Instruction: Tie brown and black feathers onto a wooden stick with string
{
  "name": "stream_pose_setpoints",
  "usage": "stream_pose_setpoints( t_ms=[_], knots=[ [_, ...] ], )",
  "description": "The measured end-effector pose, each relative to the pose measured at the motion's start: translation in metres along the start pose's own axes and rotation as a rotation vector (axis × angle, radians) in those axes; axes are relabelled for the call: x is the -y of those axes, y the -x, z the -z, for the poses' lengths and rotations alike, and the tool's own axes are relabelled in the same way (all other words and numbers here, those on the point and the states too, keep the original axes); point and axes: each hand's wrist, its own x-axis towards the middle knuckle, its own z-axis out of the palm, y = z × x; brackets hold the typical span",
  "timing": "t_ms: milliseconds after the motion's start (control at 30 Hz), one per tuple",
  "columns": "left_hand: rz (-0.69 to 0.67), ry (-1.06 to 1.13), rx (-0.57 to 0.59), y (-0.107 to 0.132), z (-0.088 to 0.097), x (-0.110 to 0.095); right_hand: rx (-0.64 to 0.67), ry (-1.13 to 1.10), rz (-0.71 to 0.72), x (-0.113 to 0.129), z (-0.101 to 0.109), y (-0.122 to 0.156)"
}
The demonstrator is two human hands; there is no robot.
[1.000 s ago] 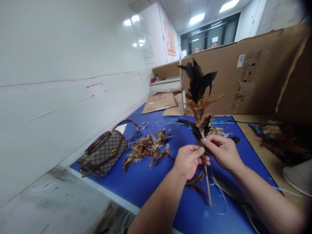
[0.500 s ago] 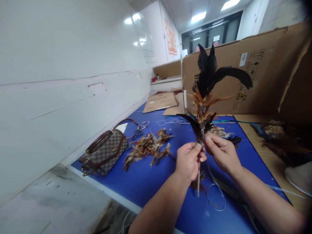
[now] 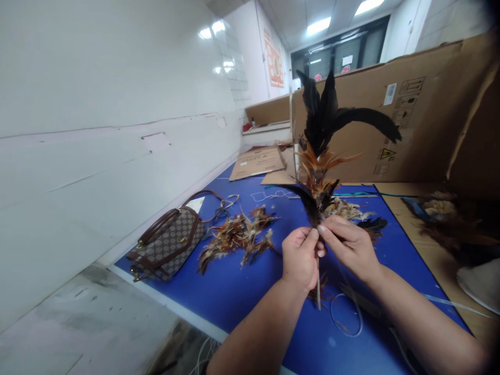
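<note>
The right hand (image 3: pixel 351 245) had just drawn nearer the left hand (image 3: pixel 300 260), and the tall black-and-rust feather bundle (image 3: pixel 317 167) on its thin pale wooden stick (image 3: pixel 319 291) had swung towards the brown-trimmed patterned handbag (image 3: pixel 170 245); the work apparently centred on the bundle's base. Right of the handbag, above the blue surface (image 3: pixel 246 297), the left grip clasped the stick and the right pinched that base, wrists angled inward.

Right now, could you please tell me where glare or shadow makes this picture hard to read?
In the head view, the ceiling light is nearly pure white, and bright reflections glare off the glossy wall; in the head view, the feathers at far right sink into shadow by the cardboard box; also in the head view, the black feathers on the held stick show little detail.
</note>
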Motion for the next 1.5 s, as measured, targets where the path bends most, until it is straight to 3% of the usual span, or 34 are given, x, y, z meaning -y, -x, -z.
stream_pose_setpoints(
  t_ms=[367, 600, 667, 900, 1100, 1300, 1500],
  knots=[
    [-0.121, -0.136, -0.055, -0.004, 0.008, 0.012, -0.099, 0.055, -0.030, -0.005, -0.009, 0.003],
    [-0.211, -0.304, 0.054, -0.001, 0.011, 0.009, -0.141, 0.031, -0.092, -0.011, -0.004, 0.005],
    [-0.146, -0.235, 0.081, -0.002, 0.011, 0.004, -0.112, -0.013, -0.120, -0.014, 0.000, 0.005],
    [0.295, 0.019, 0.236, -0.011, 0.017, -0.019, -0.004, -0.104, -0.132, -0.015, 0.013, 0.000],
    [0.384, 0.028, 0.327, -0.014, 0.025, -0.020, 0.076, -0.161, -0.162, -0.015, 0.017, 0.001],
    [0.274, 0.034, 0.308, -0.011, 0.021, -0.015, 0.112, -0.346, -0.267, -0.023, 0.012, 0.008],
    [0.128, 0.051, 0.175, -0.005, 0.010, -0.010, -0.008, -0.530, -0.382, -0.023, -0.005, 0.012]
  ],
)
